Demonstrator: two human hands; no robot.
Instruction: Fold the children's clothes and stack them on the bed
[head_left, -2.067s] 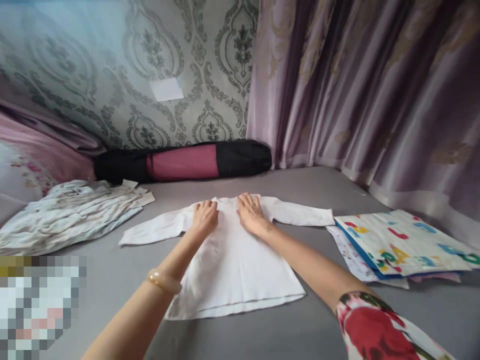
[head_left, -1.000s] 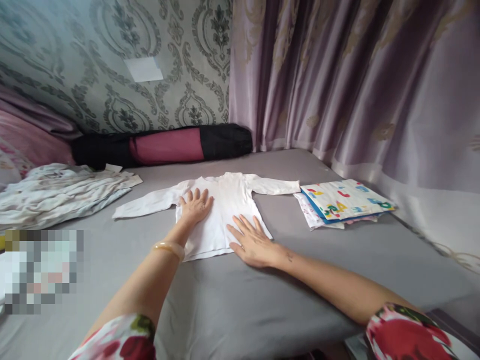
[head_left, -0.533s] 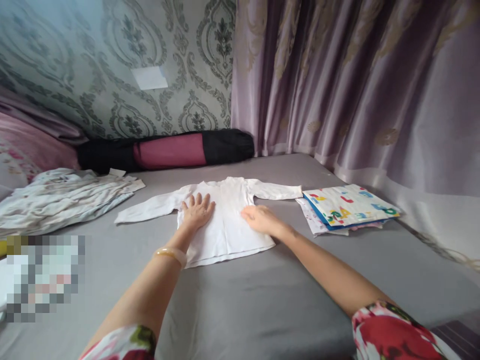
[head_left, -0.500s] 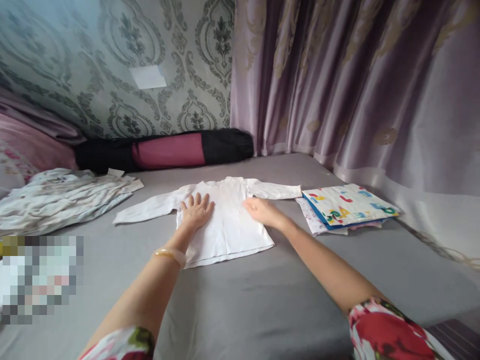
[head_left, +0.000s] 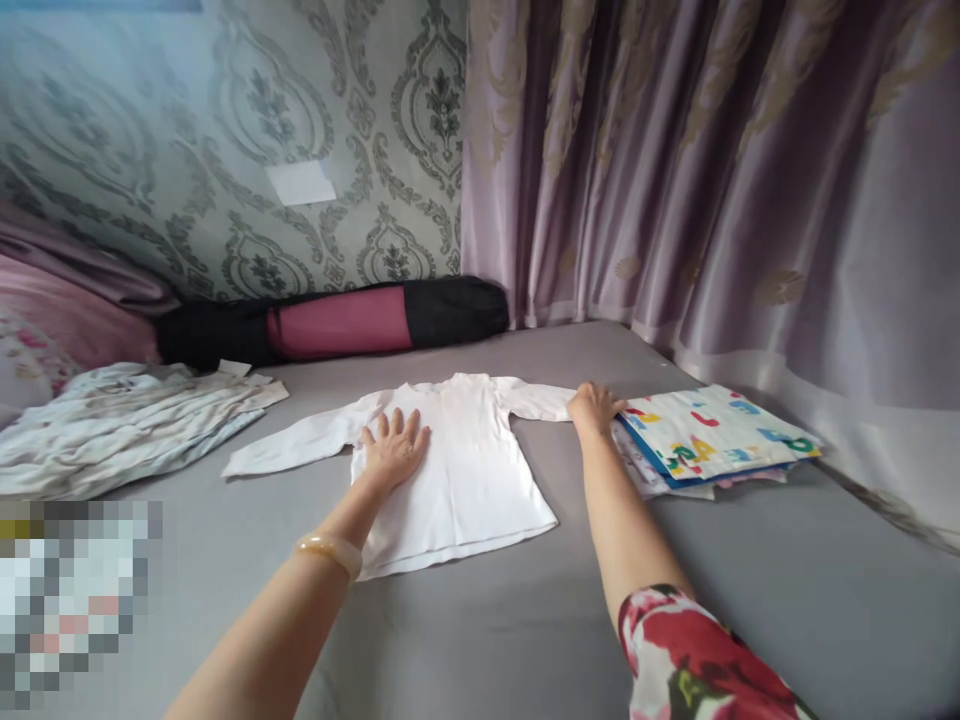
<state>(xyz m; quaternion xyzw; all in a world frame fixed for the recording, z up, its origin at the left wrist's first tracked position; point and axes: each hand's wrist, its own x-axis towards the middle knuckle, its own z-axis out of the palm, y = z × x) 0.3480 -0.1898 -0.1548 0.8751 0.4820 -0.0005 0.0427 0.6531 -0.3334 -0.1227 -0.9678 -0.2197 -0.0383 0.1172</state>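
Note:
A white long-sleeved shirt (head_left: 465, 480) lies spread flat on the grey bed sheet (head_left: 480, 650), sleeves out to both sides. Palm down, my left hand (head_left: 395, 448) rests on the shirt's upper left chest with fingers spread. My right hand (head_left: 595, 405) is at the end of the right sleeve, its fingers bent over the cuff, which they hide. That hand is right beside a stack of folded clothes (head_left: 720, 435), topped by a white cloth with colourful letters.
A crumpled pale cloth (head_left: 127, 425) lies at the left. Along the patterned wall rests a long black and maroon bag (head_left: 341, 325). Purple curtains (head_left: 660, 170) hang at the right. A blurred-out patch (head_left: 75, 600) covers the lower left corner.
My right hand has gone from the shirt's lower edge up its right side and out to the sleeve's cuff. My left hand has stayed flat on the chest since a second ago.

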